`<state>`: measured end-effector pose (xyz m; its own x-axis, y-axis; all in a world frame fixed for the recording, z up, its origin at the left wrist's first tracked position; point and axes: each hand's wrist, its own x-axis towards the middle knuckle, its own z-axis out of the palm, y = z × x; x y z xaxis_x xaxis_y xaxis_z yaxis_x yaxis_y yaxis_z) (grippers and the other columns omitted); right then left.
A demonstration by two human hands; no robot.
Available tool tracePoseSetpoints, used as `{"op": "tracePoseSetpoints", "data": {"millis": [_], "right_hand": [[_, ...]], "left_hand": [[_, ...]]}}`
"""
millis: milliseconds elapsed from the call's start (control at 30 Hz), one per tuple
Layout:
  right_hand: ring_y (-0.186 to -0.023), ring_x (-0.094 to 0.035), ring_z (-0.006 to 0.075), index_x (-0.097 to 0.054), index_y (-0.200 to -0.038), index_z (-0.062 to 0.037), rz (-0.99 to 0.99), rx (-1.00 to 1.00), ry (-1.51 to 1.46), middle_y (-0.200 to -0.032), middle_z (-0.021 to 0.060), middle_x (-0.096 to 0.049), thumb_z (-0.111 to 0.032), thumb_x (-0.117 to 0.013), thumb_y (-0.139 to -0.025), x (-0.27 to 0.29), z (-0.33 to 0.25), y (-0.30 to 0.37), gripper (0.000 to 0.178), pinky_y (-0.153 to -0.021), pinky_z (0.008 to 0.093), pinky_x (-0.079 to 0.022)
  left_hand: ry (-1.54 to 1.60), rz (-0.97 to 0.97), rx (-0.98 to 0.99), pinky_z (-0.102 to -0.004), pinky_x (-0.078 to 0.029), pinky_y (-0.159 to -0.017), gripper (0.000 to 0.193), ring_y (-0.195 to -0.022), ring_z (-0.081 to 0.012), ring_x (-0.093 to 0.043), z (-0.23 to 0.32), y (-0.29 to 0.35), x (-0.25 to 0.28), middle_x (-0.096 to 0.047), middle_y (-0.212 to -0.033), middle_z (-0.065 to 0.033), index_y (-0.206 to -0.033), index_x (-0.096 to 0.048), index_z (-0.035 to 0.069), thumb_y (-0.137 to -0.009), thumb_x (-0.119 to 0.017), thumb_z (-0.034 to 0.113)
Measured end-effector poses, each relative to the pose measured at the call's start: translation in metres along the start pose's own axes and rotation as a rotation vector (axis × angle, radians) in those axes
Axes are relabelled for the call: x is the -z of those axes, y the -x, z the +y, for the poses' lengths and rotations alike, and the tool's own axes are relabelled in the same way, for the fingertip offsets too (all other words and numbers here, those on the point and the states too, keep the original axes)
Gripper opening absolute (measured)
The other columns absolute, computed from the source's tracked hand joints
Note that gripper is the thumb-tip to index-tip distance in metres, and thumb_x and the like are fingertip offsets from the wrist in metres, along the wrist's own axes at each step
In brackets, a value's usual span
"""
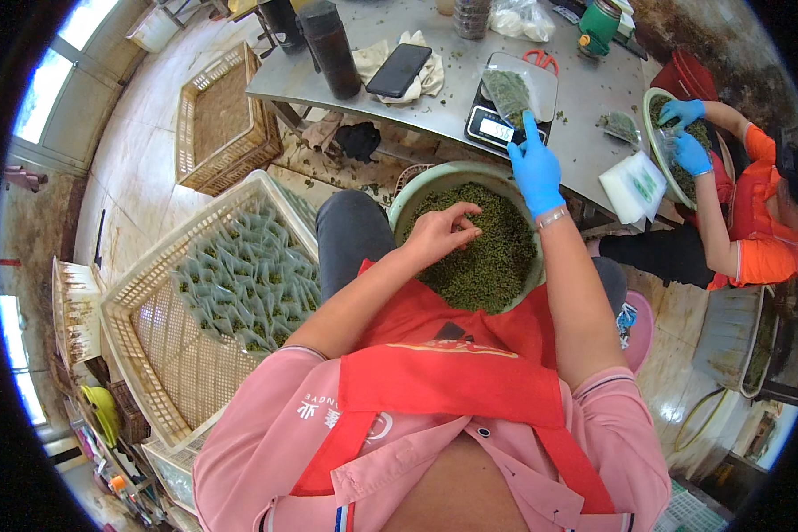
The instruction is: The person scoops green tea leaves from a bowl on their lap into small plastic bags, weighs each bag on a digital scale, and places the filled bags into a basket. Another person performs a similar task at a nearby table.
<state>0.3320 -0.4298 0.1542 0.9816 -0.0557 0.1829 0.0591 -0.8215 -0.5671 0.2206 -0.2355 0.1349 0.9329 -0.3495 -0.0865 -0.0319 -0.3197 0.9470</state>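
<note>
My left hand (443,234) is bare, its fingers loosely curved and apart over a pale green basin (404,197) between my knees. Small green peppercorn-like berries (479,266) fill the basin. In a blue glove, my right hand (535,167) reaches to the metal table, the index finger stretched out against the near end of a clear bag of green berries (507,92). That bag lies on a digital scale (545,89) with a lit display. Whether the fingertip only touches the bag or pinches it is hard to see.
Left of me, a plastic crate (164,372) holds many filled bags (248,279); another crate (217,124) stands beyond. On the table are a phone (399,71), dark bottle (330,49), red scissors (541,60) and empty bags (634,188). At right, a blue-gloved person (754,195) works over a basin.
</note>
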Motion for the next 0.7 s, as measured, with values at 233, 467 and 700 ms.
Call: {"op": "tracePoseSetpoints", "data": {"millis": [233,467,700], "right_hand": [[-0.066,-0.065,0.0174,-0.057,-0.105,-0.0021,0.104,-0.140,-0.726,-0.085,0.0090,-0.064,-0.011,-0.059,-0.086,0.001,-0.004,-0.001,0.021,-0.058,0.0297,-0.051],[-0.082,-0.066,0.0272,-0.053,-0.097,0.0004,0.015,-0.243,-1.212,-0.092,0.0124,-0.060,-0.003,-0.054,-0.088,-0.003,0.010,0.030,0.010,-0.074,0.0336,-0.055],[-0.095,-0.063,0.0308,-0.049,-0.099,0.0011,0.111,-0.399,-1.625,-0.097,0.0157,-0.059,-0.002,-0.049,-0.088,0.003,0.008,0.002,0.012,-0.081,0.0374,-0.054]], "left_hand": [[0.011,0.044,0.037,-0.0268,-0.052,-0.062,0.028,-0.065,-0.0109,-0.063,-0.007,0.003,0.012,-0.068,-0.081,-0.0055,-0.110,-0.059,0.007,-0.084,-0.063,0.016],[-0.034,0.237,-0.170,-0.0316,-0.049,-0.061,0.033,-0.063,-0.0177,-0.062,-0.007,-0.018,0.000,-0.068,-0.093,-0.0058,-0.113,-0.058,0.013,-0.081,-0.064,0.021],[-0.253,0.105,-0.228,-0.0346,-0.051,-0.072,0.040,-0.077,-0.0231,-0.064,0.016,-0.048,0.001,-0.056,-0.121,-0.0089,-0.119,-0.053,0.009,-0.081,-0.063,0.018]]}}
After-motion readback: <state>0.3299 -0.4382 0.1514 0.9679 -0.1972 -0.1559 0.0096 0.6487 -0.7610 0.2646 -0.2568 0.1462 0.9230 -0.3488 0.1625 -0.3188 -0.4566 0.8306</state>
